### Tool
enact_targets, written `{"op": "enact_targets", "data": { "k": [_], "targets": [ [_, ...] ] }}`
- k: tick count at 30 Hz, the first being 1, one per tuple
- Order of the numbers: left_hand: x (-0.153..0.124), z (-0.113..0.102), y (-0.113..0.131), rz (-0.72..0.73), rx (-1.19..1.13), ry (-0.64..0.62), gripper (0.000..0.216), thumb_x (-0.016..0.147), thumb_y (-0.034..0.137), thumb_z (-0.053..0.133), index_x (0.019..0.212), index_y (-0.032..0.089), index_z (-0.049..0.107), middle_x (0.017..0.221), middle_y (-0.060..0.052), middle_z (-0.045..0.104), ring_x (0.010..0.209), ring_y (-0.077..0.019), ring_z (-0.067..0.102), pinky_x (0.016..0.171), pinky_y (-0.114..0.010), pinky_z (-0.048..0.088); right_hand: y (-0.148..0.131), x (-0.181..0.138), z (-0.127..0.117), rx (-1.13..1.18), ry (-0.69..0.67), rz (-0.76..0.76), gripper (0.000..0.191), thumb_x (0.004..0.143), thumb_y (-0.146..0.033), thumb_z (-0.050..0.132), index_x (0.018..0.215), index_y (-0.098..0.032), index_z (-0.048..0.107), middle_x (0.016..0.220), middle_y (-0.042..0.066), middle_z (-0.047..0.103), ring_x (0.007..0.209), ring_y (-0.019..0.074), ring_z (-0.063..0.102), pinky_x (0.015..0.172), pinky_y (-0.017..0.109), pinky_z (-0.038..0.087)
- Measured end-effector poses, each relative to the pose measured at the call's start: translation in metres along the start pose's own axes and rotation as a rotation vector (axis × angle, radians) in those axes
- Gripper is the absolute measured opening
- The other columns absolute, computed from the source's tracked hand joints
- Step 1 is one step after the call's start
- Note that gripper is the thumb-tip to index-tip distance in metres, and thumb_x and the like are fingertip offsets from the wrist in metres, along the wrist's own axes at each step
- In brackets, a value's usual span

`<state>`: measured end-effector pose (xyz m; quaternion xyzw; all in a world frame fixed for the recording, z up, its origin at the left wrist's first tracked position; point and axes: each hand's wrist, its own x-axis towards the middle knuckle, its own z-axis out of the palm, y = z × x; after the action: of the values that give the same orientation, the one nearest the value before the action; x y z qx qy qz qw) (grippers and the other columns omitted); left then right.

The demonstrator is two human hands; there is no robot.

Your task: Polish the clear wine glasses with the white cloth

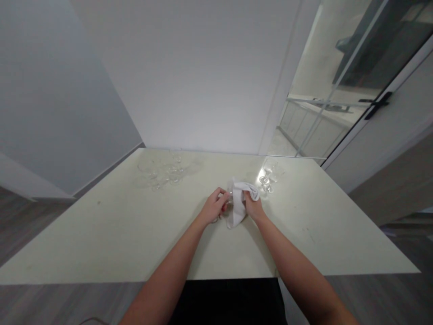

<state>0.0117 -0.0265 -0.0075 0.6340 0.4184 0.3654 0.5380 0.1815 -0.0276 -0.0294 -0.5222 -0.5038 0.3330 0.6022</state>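
Observation:
Close to the middle of the table, my left hand (pixel 214 206) is closed around a clear wine glass (pixel 230 197), which appears to lie sideways. A white cloth (pixel 238 208) covers the glass's right part and hangs down below it. My right hand (pixel 253 206) grips this cloth, pressing it against or into the glass; the fingers are partly hidden by the folds. How much of the bowl lies under the cloth I cannot tell.
Several clear stemmed glasses (pixel 174 170) stand at the table's back left. A smaller group of glasses (pixel 266 180) is at the back right. The pale table (pixel 111 239) meets a white wall (pixel 189 90); a glass-paned door (pixel 338 90) is at the right.

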Motion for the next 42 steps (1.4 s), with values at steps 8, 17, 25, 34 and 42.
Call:
{"op": "enact_targets", "data": {
  "k": [8,17,25,34,42],
  "targets": [
    [0.002,-0.001,-0.001,-0.057,-0.056,-0.008,0.031,0.083,0.050,0.044,0.082,0.019,0.046,0.049,0.006,0.050,0.035,-0.0069,0.040,0.035,-0.015,0.029,-0.006,-0.001,0.002,0.071,-0.127,-0.055,0.031,0.067,-0.040,0.066,0.090,-0.019,0.064,0.091,0.005,0.068,0.086,0.0193,0.061,0.081,0.033,0.049],
    [-0.004,-0.003,0.004,-0.063,0.046,-0.100,0.039,0.083,0.054,0.043,0.082,0.016,0.054,0.050,0.003,0.052,0.036,-0.0093,0.044,0.037,-0.019,0.031,-0.004,-0.003,-0.001,0.081,-0.467,0.102,0.028,0.059,-0.036,0.074,0.074,-0.015,0.063,0.070,0.001,0.064,0.062,0.0127,0.054,0.060,0.026,0.047],
    [-0.003,-0.003,0.004,0.359,0.645,0.154,0.038,0.076,0.035,0.061,0.110,0.020,0.057,0.088,-0.004,0.064,0.078,-0.0173,0.059,0.073,-0.027,0.042,0.006,0.007,0.000,0.145,-0.074,0.085,0.030,0.072,-0.042,0.059,0.090,-0.019,0.064,0.093,0.002,0.067,0.088,0.0178,0.060,0.083,0.031,0.047],
    [-0.001,-0.005,0.003,0.108,0.143,-0.015,0.029,0.077,0.041,0.058,0.091,0.016,0.058,0.069,0.000,0.060,0.048,-0.0083,0.047,0.047,-0.020,0.036,0.001,0.004,-0.006,0.121,-0.097,0.020,0.034,0.065,-0.040,0.065,0.093,-0.020,0.066,0.091,0.004,0.069,0.089,0.0205,0.061,0.084,0.036,0.048],
    [0.002,-0.003,0.002,0.178,0.142,0.160,0.031,0.073,0.039,0.063,0.092,0.015,0.058,0.072,-0.001,0.060,0.063,-0.0116,0.054,0.059,-0.023,0.043,0.006,0.004,-0.002,0.090,-0.035,0.012,0.037,0.068,-0.041,0.064,0.097,-0.019,0.064,0.100,0.006,0.068,0.095,0.0207,0.061,0.091,0.037,0.045]
  ]
}}
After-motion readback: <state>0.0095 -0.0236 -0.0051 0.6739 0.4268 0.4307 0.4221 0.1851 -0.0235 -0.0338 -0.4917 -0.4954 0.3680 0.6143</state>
